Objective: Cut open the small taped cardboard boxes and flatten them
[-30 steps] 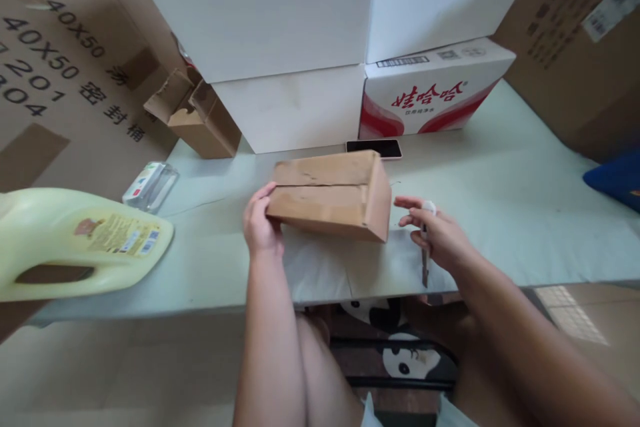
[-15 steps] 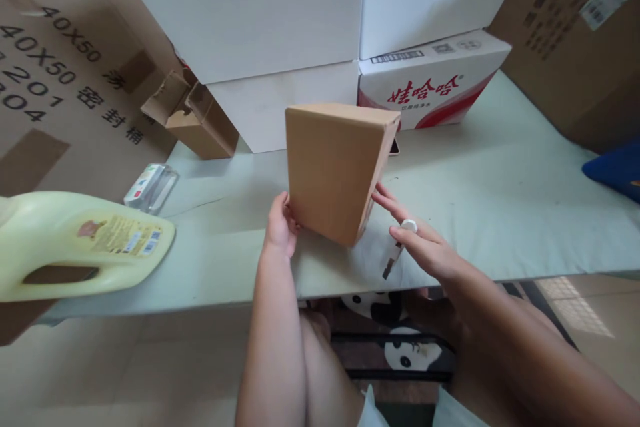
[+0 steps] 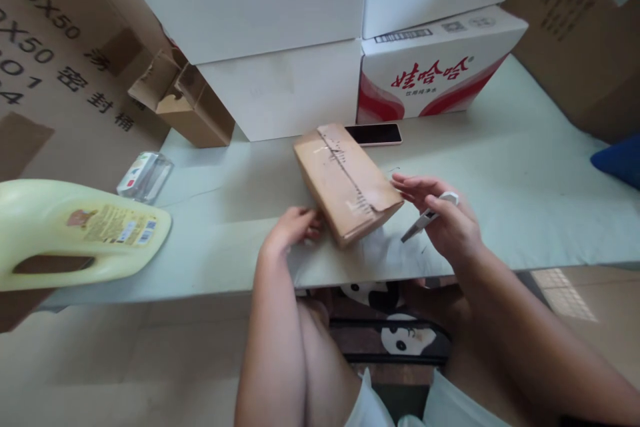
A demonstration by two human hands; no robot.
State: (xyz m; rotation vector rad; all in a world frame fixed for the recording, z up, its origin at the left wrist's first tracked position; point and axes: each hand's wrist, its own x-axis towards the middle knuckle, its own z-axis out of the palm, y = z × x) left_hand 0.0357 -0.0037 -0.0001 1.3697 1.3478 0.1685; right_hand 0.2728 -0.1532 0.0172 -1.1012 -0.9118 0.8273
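Note:
A brown cardboard box [image 3: 345, 180] lies on the cloth-covered table with its seam side up; the tape along that seam looks slit and ragged. By its left front edge is my left hand [image 3: 297, 223], fingers loosely curled and apart, holding nothing; whether they touch the cardboard I cannot tell. At the box's right end, my right hand [image 3: 450, 217] grips a white box cutter [image 3: 430, 215] between thumb and palm, its tip pointing down and left. The outstretched fingertips of that hand are at the box's right corner.
Behind the box lies a phone [image 3: 375, 134], before white cartons [image 3: 285, 90] and a red-and-white carton [image 3: 440, 73]. On the left are an open small carton [image 3: 200, 107], a clear packet [image 3: 146, 177] and a pale yellow jug [image 3: 100, 227]. The table's front edge [image 3: 210, 292] is near me.
The box has tipped from standing upright between my hands to lying down, showing its slit, taped side. My left hand has come away from its side. The phone now shows.

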